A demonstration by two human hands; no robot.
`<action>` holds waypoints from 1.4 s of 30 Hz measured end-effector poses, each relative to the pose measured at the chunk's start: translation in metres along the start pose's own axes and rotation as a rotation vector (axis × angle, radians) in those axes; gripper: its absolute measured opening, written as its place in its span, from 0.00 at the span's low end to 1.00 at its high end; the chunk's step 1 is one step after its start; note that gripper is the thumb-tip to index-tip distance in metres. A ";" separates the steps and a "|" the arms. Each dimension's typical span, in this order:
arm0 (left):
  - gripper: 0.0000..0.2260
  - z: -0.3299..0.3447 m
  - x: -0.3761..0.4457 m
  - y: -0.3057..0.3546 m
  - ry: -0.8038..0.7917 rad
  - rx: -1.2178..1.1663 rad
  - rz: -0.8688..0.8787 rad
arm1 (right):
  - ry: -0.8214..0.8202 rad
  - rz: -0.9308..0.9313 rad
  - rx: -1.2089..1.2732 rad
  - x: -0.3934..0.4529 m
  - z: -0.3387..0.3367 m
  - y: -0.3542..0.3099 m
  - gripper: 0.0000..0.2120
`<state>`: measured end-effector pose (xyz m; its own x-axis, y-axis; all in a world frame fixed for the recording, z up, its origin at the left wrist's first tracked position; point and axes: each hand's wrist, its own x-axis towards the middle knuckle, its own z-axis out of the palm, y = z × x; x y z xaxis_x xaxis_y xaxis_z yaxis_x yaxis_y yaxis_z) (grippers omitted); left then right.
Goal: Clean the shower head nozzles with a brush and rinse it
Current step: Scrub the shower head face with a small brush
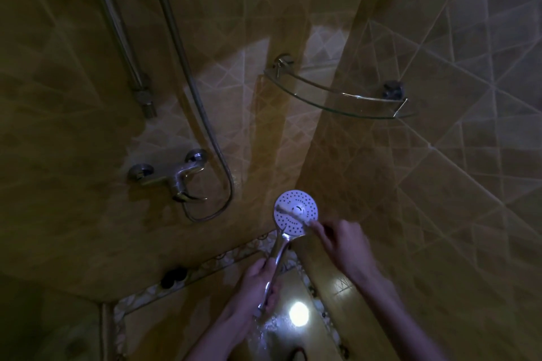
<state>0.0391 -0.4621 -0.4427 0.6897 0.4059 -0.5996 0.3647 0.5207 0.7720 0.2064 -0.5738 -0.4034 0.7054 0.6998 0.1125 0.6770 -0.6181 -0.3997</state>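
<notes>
The shower head, a round white disc dotted with small dark nozzles on a shiny chrome handle, is held face-up low in the tiled corner. A pale brush lies across its face. The left hand grips the handle; the right hand, blurred, pinches the brush's end. Behind hang a ribbed metal hose, a chrome mixer tap and a curved glass shelf.
</notes>
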 end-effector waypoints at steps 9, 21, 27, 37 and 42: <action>0.11 0.018 0.009 -0.008 0.028 -0.021 0.034 | 0.072 0.008 0.251 0.028 -0.017 0.014 0.17; 0.10 0.019 0.020 -0.023 0.032 0.013 0.033 | -0.026 -0.069 0.098 0.034 -0.018 0.018 0.23; 0.11 0.019 0.021 -0.026 0.037 0.049 0.049 | -0.034 -0.118 0.018 0.030 -0.013 0.016 0.22; 0.11 0.023 0.020 -0.026 0.069 0.025 0.034 | -0.131 -0.177 -0.023 0.019 -0.013 0.018 0.19; 0.11 0.026 0.017 -0.020 0.048 0.011 0.055 | -0.079 0.125 0.389 0.044 -0.017 0.026 0.14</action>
<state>0.0598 -0.4856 -0.4629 0.6782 0.4698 -0.5651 0.3336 0.4884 0.8063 0.2584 -0.5654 -0.3931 0.7483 0.6630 -0.0226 0.4467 -0.5287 -0.7217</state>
